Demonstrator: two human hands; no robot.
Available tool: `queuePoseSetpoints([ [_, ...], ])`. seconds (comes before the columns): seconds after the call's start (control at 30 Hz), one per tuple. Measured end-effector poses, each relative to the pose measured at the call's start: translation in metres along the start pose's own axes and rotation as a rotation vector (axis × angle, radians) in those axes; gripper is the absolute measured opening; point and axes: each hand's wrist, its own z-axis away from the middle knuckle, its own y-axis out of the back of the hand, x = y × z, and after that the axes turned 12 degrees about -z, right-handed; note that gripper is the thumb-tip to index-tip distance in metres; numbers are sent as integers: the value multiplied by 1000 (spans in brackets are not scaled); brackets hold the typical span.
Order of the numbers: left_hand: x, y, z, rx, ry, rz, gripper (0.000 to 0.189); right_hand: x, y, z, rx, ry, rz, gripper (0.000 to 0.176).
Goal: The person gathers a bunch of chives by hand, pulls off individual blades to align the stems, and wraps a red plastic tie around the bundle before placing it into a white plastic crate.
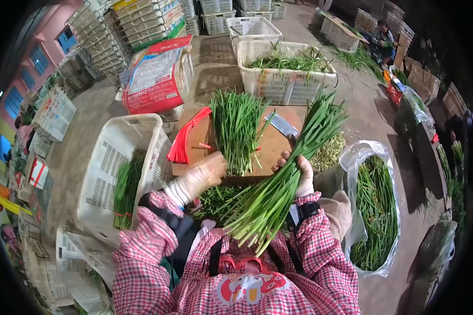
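My right hand (299, 174) is wrapped round a bundle of long green stalks (286, 184), leaves pointing up and right, pale ends toward my lap. My left hand (209, 170), in a pale sleeve or glove, is at the board's front left edge, beside a second bundle (237, 128); its fingers are blurred. That bundle lies on the brown board (270, 152). Red strips (186, 139) lie at the board's left, with short red pieces near them. A wide-bladed knife (282, 125) rests at the back right of the board. Loose greens (218, 202) are below the board's front edge.
A white crate (97, 173) at the left holds a tied bundle. Behind the board is a crate (294, 86) of loose greens. A clear bag (355, 173) of greens stands at the right. A red and white sack (157, 79) is back left. A person (383, 39) sits far right.
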Motion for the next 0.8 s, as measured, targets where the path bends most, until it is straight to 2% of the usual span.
queuePoseSetpoints([
  [0.03,25,5,-2,51,52,882,69,-1,-1,-2,-34,7,34,46],
  [0.07,49,11,-3,107,103,1764,77,-6,10,-4,89,-4,71,37],
  [0.1,67,15,-8,173,152,2646,86,-8,7,-5,76,-14,117,39],
  [0.17,90,23,-29,213,49,2853,90,-10,-7,-10,96,-1,162,38],
  [0.23,73,29,-38,251,-20,2899,95,-17,-7,-27,71,-98,156,39],
  [0.3,61,26,-47,309,-2,2973,94,-13,-36,-49,51,-126,259,42],
  [0.37,31,13,-53,446,47,2775,95,-8,-50,-83,79,-151,312,43],
  [0.43,23,-10,-62,454,103,2783,95,3,-63,-122,103,-248,363,43],
  [0.47,4,-16,-56,441,170,2747,95,9,-59,-142,246,-177,473,45],
  [0.5,1,-24,-56,442,221,2856,96,19,-64,-162,232,-177,553,44],
  [0.57,-10,-43,-56,413,426,2821,94,32,-51,-211,238,-279,724,43],
  [0.6,-15,-50,-58,467,488,2855,86,41,-41,-232,221,-296,775,42],
  [0.63,-5,-63,-63,416,606,2905,78,52,-29,-251,202,-312,825,41],
  [0.73,6,-81,-78,355,880,2878,76,87,-1,-286,274,-243,796,36],
  [0.77,14,-86,-83,303,989,2830,74,93,14,-296,299,-239,797,37],
  [0.8,26,-94,-90,217,1042,2760,74,98,30,-302,361,-202,863,32],
])
